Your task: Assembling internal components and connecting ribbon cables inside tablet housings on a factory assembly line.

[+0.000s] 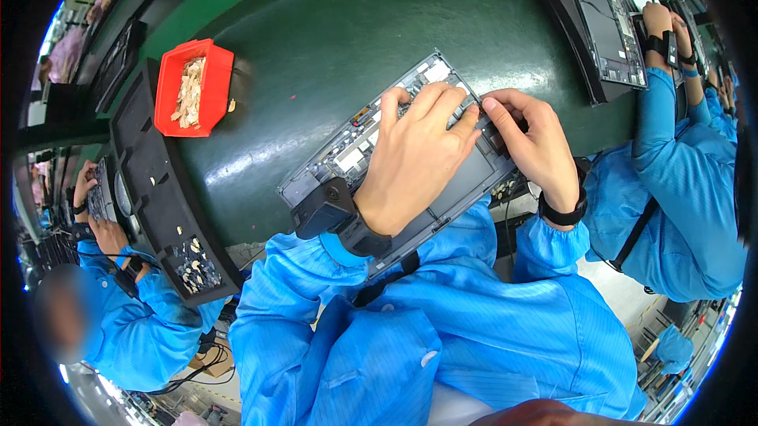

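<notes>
On the dark green work surface (332,39), directly in front of the person, lies an opened grey laptop chassis (466,189) with its inner boards and flat dark battery panel exposed; it sits tilted, its far corner toward the upper right. The left hand (414,159) rests palm-down across the middle of the chassis, fingers extended and pressed flat against the internal parts, grasping nothing. The right hand (533,142) rests at the chassis's right side, its fingers curled with the tips pinched together just beside the left fingertips; whether a small part lies between them cannot be told. Both wrists carry black bands, the left one bearing a black box-shaped device (322,209). Both arms are in blue sleeves.

To the left, well apart from the chassis, a red rectangular plastic bin (167,82) holds pale scraps. Nearer the left edge a long black tray (154,181) lies with small pale pieces at its near end. At upper right a second opened laptop chassis (604,19) lies before a neighbouring person in blue, whose hands (659,23) rest at its right edge.
</notes>
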Demonstrator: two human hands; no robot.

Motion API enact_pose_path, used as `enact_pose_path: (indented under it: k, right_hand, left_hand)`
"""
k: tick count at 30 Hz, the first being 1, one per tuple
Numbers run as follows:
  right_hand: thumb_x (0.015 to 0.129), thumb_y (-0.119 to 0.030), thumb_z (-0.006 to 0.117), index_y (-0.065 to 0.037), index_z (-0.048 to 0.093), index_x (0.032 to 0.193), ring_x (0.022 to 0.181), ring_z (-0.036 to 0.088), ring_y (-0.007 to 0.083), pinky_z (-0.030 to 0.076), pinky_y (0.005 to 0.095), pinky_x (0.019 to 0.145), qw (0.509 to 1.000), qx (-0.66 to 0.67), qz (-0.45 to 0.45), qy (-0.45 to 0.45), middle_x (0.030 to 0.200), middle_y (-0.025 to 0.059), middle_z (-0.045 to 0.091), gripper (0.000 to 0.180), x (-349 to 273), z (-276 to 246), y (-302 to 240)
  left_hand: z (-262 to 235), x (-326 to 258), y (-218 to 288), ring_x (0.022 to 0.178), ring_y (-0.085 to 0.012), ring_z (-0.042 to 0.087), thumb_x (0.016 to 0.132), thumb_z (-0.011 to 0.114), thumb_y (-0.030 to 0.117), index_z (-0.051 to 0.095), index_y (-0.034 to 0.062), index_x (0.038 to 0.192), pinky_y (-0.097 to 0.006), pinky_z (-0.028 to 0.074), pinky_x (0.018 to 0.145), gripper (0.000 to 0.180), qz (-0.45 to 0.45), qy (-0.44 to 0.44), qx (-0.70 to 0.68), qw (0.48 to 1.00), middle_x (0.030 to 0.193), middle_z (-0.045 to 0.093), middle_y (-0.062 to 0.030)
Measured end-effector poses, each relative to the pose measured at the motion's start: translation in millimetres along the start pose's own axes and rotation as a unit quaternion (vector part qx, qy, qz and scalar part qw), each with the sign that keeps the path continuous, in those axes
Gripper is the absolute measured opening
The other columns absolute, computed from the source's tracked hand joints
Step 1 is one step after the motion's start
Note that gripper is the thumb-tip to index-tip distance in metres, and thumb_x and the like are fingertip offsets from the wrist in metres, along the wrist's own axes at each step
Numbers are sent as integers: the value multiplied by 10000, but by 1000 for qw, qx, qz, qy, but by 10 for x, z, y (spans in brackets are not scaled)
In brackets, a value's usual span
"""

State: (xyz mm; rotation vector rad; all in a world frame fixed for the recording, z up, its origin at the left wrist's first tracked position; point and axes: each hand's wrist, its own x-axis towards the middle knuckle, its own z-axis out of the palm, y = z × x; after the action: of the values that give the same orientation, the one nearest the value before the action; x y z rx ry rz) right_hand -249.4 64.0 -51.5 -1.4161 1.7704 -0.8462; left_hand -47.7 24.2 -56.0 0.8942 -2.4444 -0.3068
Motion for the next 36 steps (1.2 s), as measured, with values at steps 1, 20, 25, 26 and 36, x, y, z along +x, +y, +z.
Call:
enact_pose_path:
  k: [1,20,25,26,36]
  right_hand:
    - [1030,-243,684,48,751,1091,652,641,175,504,334,619,1000,-2,-2,1,766,141,707,305,0,15,4]
    - [976,-215,747,33,716,1080,955,635,319,507,397,863,986,-98,-128,48,1029,177,660,271,-80,173,67]
    - [969,-194,755,14,730,1116,988,644,306,511,389,906,991,-83,-85,54,1073,161,688,255,-66,183,2]
    - [965,-188,759,6,737,1126,1006,649,302,514,384,929,993,-53,-72,77,1093,157,700,252,-69,203,-21]
    - [869,-197,855,-84,792,1083,1247,594,365,479,447,1045,971,-156,-174,51,1346,185,632,250,-89,338,-299]
  left_hand:
    - [16,-10,-6,1204,-223,614,886,797,259,793,81,1144,-460,404,976,314,11,9,10,1000,1232,683,-53]
    - [-143,-441,235,1582,-486,261,720,904,466,368,-79,1595,-626,271,1250,1162,-57,-76,-41,995,1677,306,-312]
    - [-169,-465,258,1576,-428,304,788,853,462,484,-67,1529,-612,274,1248,983,-54,-84,-22,995,1651,383,-262]
    - [-245,-473,266,1571,-420,316,821,829,453,499,-60,1518,-614,272,1247,927,-32,-103,-8,994,1642,398,-255]
    - [-554,-738,57,1531,-380,404,890,793,385,595,-30,1434,-622,269,1252,712,-101,-94,-13,990,1581,496,-234]
